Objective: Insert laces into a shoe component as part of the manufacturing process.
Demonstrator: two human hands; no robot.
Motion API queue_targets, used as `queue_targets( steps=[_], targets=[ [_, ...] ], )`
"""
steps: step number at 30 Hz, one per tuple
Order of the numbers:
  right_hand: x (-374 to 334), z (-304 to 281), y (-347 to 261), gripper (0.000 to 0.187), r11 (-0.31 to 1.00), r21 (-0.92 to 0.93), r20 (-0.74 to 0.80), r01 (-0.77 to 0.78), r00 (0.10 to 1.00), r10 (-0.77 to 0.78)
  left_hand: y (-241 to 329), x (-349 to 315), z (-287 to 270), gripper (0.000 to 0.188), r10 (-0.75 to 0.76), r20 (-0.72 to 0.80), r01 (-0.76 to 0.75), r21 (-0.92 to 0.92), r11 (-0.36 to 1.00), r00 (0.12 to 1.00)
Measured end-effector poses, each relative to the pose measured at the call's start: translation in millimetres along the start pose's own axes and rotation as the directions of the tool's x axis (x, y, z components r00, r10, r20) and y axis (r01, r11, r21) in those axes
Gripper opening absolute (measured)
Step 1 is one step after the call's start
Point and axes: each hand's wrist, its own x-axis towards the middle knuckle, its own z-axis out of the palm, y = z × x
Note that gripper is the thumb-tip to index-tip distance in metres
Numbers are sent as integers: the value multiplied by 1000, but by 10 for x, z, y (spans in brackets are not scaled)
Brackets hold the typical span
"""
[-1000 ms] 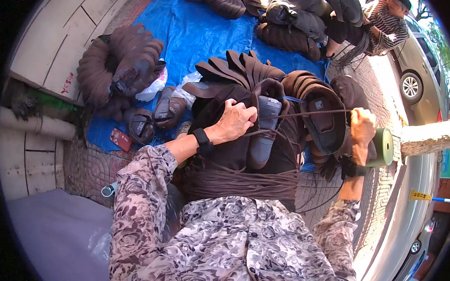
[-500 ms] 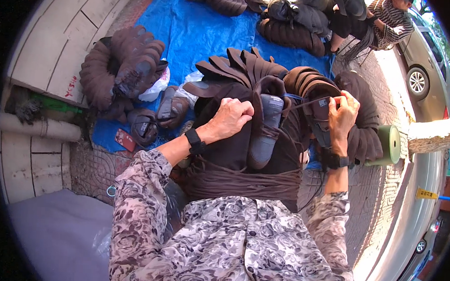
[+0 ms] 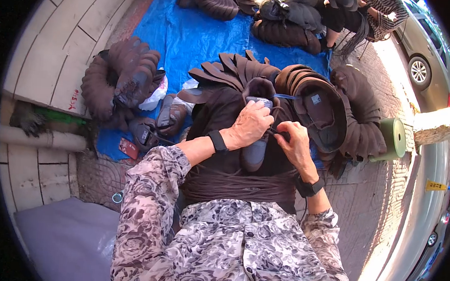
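outdoor setting: paved ground (image 3: pixel 367 222) with a blue tarp (image 3: pixel 199 34) spread over it, viewed from above the seated person's lap. on the lap lies a bundle of dark brown shoe uppers (image 3: pixel 224 155), and on top of it, near the middle of the view, a single dark shoe piece with a grey insole (image 3: pixel 255 147), lying lengthwise and pointing away from the body. left hand (image 3: pixel 250 126) is closed over the upper part of this shoe piece, fingers curled down onto it, a black band (image 3: pixel 217 140) at the wrist. right hand (image 3: pixel 295 143) sits just beside the left, touching the same piece at its right edge, fingertips pinched together on what appears to be a thin dark thread (image 3: pixel 278 134); the thread itself is too fine to trace with certainty. a black wristwatch (image 3: pixel 309 186) is on the right wrist. both forearms carry patterned grey floral sleeves (image 3: pixel 152 197). fanned behind the hands are further stacked brown uppers (image 3: pixel 238 71), and to the right a nested stack of dark soles (image 3: pixel 321 109). a green spool (image 3: pixel 393 139) stands beyond that stack, at the kerb. to the left on the tarp sits another heap of brown uppers (image 3: pixel 122 76), with a white plastic bag (image 3: pixel 154 96) beside it and a small red object (image 3: pixel 129 148) at the tarp edge. a parked car (image 3: pixel 424 54) stands top right, and another person's legs (image 3: pixel 341 15) show at the top edge.
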Motion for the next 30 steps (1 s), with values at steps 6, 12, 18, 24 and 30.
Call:
queue_targets(
  steps=[6,12,18,24,30],
  targets=[
    [13,84,88,18,989,133,89,-59,995,48,-19,11,-27,9,1,30,0,-36,999,1000],
    [28,-31,123,25,989,-72,347,126,933,-94,-4,-123,-596,8,-139,108,68,497,865,984],
    [3,-64,126,17,976,188,227,111,962,-153,-824,-776,-1366,10,-226,-15,224,202,953,974],
    [39,-447,-280,13,746,615,351,-254,936,30,-535,-480,-685,29,-220,-68,206,-171,964,973],
    [16,-593,-50,11,948,309,143,-70,989,27,-346,-330,-508,22,-246,150,287,-417,862,958]
  ],
)
